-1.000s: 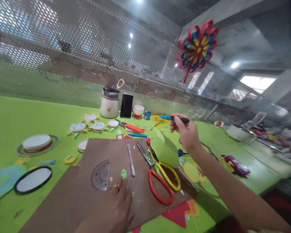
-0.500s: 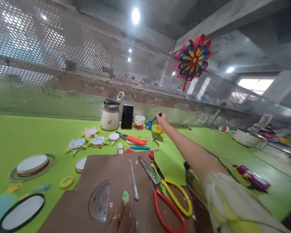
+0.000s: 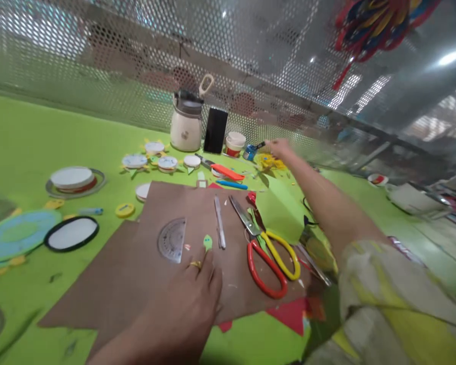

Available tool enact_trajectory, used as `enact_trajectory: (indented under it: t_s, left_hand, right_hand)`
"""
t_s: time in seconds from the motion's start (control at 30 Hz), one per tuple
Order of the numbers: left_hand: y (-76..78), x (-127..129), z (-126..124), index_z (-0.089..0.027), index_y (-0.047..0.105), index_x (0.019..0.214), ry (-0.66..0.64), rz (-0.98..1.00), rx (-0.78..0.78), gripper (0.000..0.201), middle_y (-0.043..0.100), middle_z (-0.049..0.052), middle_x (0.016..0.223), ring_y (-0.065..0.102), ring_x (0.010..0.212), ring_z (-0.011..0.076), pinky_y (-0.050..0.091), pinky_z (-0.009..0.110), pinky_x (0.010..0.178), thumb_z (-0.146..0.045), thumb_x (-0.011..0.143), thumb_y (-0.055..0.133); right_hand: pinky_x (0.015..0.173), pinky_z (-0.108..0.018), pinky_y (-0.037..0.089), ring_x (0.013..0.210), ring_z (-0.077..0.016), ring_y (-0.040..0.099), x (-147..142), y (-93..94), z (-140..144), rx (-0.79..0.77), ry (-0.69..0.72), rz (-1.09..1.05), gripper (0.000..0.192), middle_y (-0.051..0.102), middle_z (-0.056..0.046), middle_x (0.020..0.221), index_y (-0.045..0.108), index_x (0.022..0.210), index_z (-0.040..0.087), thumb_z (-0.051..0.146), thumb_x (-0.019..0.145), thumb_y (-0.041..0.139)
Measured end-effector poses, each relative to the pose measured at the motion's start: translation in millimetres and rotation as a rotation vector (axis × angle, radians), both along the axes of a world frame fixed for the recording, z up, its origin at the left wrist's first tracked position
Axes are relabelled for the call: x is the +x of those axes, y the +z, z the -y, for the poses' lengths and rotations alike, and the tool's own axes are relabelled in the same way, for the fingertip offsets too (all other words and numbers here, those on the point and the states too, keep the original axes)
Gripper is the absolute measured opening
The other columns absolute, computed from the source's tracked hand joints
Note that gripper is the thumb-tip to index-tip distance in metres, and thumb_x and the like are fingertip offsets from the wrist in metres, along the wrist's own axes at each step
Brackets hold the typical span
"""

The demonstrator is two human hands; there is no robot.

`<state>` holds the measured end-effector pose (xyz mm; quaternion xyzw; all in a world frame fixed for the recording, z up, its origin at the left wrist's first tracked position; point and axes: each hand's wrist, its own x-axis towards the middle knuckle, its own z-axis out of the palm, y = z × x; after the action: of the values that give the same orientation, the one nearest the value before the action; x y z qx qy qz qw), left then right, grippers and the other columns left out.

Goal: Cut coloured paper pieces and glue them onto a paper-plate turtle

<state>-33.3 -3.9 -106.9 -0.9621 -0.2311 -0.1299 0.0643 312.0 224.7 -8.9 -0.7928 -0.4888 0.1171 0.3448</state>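
a: reaching that far is the risk, i think. the right hand [image 3: 279, 148] is stretched to the back of the green table [image 3: 30, 126], fingers pinched around a dark pen [image 3: 259, 145] whose tip sits at the small blue pot [image 3: 250, 151].

b: so what gets hit?

a: the forearm and loose yellow-patterned sleeve [image 3: 383, 299] pass right over the standing green paper [image 3: 279, 208] and the scissors [image 3: 268, 253] with the red and yellow handles. a drop of the elbow could flatten the paper or drag the scissors across the brown card [image 3: 144, 284].

b: and the pot itself?

a: it is small and stands just beside the white tub [image 3: 235, 143] and the black phone [image 3: 216, 131] leaning at the mesh. a nudge from the pen could tip it, and i can't tell whether it has a lid on.

b: the other hand?

a: the left hand [image 3: 195, 299] lies flat on the card, fingers spread and holding nothing, a ring on one finger, its fingertip touching the little green cutout [image 3: 207, 242] near the clear protractor [image 3: 173, 240] and the grey pen [image 3: 219, 229]. if the body leans further, that hand could slide and smear or shift the cutout.

b: the picture is blurred at the far hand too.

a: yes, so exactly how the grip sits is hard to say.
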Motion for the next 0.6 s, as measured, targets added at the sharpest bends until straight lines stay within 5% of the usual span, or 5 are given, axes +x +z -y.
enact_trajectory:
  t_s: [0.13, 0.23, 0.3, 0.37, 0.6]
  left_hand:
    - [15.0, -2, 3, -0.008, 0.069, 0.107, -0.021, -0.064, 0.023, 0.034, 0.067, 0.022, 0.112, 0.057, 0.111, 0.0365, 0.039, 0.049, 0.095, -0.028, 0.085, 0.051]
    - [24.4, -4, 7, -0.011, 0.069, 0.103, -0.086, -0.139, 0.028, 0.030, 0.065, 0.021, 0.114, 0.055, 0.113, 0.0382, 0.035, 0.054, 0.098, -0.019, 0.082, 0.050]
    - [26.0, -4, 9, -0.012, 0.069, 0.100, -0.102, -0.154, 0.033, 0.027, 0.065, 0.020, 0.114, 0.053, 0.115, 0.0375, 0.031, 0.056, 0.100, -0.016, 0.082, 0.050]
    - [24.4, -2, 8, -0.012, 0.068, 0.100, -0.081, -0.133, 0.023, 0.026, 0.065, 0.019, 0.111, 0.053, 0.115, 0.0348, 0.030, 0.055, 0.102, -0.017, 0.084, 0.048]
    - [27.0, 4, 11, -0.009, 0.064, 0.109, -0.027, -0.136, 0.075, 0.030, 0.064, 0.021, 0.113, 0.055, 0.112, 0.0320, 0.033, 0.053, 0.100, -0.017, 0.088, 0.043]
  right_hand:
    - [0.070, -0.032, 0.053, 0.079, -0.0141, 0.062, -6, 43.4, 65, 0.142, 0.066, 0.095, 0.026, 0.062, -0.006, 0.101, 0.058, 0.108, 0.015, 0.035, 0.095, 0.049]
    - [0.064, -0.026, 0.047, 0.063, -0.0097, 0.055, -53, 54.4, 127, 0.224, 0.269, 0.196, 0.025, 0.061, -0.006, 0.080, 0.061, 0.099, 0.009, 0.029, 0.096, 0.045]
    - [0.068, -0.027, 0.046, 0.066, -0.0120, 0.056, -97, 44.2, 162, 0.147, 0.538, 0.292, 0.012, 0.063, -0.003, 0.073, 0.066, 0.084, 0.013, 0.023, 0.086, 0.061]
    - [0.079, -0.031, 0.045, 0.084, -0.0179, 0.058, -138, 24.4, 183, -0.057, 1.026, 0.575, 0.014, 0.066, -0.008, 0.088, 0.069, 0.090, 0.014, 0.022, 0.088, 0.058]
    - [0.089, -0.044, 0.040, 0.099, -0.0314, 0.055, -188, -20.9, 170, -0.322, 1.221, 0.787, 0.020, 0.066, -0.015, 0.093, 0.072, 0.092, 0.013, 0.025, 0.082, 0.060]
